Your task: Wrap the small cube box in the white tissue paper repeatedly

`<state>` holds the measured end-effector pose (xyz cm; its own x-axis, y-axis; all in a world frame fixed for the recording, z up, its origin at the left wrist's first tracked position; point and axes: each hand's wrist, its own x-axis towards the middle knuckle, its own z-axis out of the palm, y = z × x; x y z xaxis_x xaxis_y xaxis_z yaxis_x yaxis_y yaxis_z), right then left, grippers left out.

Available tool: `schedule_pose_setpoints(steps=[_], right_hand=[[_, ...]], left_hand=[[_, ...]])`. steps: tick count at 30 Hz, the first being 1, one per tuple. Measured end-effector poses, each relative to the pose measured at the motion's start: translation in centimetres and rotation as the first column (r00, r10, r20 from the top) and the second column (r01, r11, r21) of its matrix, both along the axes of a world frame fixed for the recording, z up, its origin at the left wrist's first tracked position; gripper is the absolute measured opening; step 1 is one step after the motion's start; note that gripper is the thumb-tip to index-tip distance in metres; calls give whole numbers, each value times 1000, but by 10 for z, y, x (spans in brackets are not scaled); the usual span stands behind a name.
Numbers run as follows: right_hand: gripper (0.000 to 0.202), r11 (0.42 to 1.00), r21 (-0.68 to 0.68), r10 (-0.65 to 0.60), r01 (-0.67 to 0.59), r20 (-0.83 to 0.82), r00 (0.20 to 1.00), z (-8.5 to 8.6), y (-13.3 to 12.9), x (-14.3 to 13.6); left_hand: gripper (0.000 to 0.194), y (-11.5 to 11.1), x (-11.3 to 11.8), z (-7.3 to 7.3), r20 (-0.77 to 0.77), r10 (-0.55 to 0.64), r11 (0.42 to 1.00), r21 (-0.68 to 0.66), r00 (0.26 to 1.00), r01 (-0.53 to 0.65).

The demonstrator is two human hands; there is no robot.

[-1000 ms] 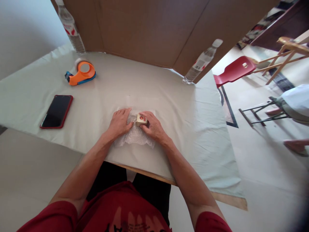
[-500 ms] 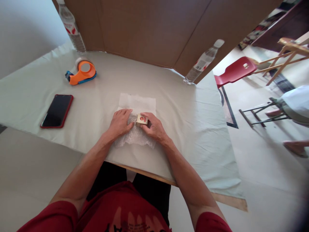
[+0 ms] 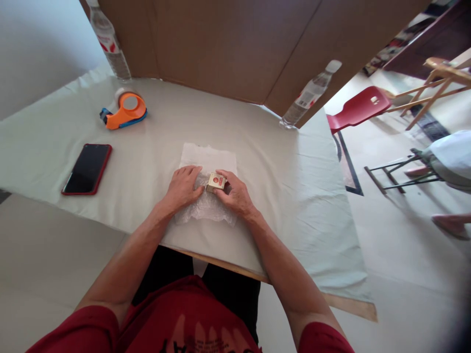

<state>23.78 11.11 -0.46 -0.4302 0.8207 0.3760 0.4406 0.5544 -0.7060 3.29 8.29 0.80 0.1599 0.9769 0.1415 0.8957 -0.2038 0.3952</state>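
Observation:
A small cream box [image 3: 216,182] with a red printed mark is gripped between the thumb and fingers of my right hand [image 3: 234,195]. It sits over a sheet of bubble wrap [image 3: 206,208] near the table's front edge. My left hand [image 3: 184,185] lies on the left side of the wrap, its thumb stretched out towards the box and apart from the fingers. A white sheet [image 3: 209,156] shows beyond both hands; whether it is part of the wrap I cannot tell.
Left on the cloth-covered table [image 3: 301,196] are a phone [image 3: 87,169] and an orange tape dispenser [image 3: 127,112]. Water bottles [image 3: 109,44] [image 3: 311,95] stand by a cardboard panel [image 3: 228,44]. A red chair [image 3: 360,108] and a seated person's leg [image 3: 451,223] are at right.
The small box has shifted very slightly left and tilted a little in my right hand. The far white sheet has moved marginally. My left hand stays in place.

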Motion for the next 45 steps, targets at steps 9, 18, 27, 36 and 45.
schedule_pose_setpoints(steps=[9, 18, 27, 36, 45], right_hand=[[41, 1000, 11, -2, 3, -32, 999, -2, 0, -1], [42, 1000, 18, 12, -12, -18, 1000, 0, -1, -1], [47, 999, -3, 32, -32, 5, 999, -1, 0, 0], [46, 999, 10, 31, -31, -14, 999, -3, -1, 0], [44, 999, 33, 34, -34, -16, 999, -3, 0, -1]], left_hand=[[55, -1, 0, 1, -24, -1, 1000, 0, 1000, 1], [54, 0, 0, 0, -28, -3, 1000, 6, 1000, 3], [52, -1, 1, -2, -23, 3, 1000, 24, 1000, -2], [47, 0, -1, -4, -22, -15, 999, 34, 1000, 16], [43, 1, -2, -4, -18, -15, 999, 47, 1000, 15]])
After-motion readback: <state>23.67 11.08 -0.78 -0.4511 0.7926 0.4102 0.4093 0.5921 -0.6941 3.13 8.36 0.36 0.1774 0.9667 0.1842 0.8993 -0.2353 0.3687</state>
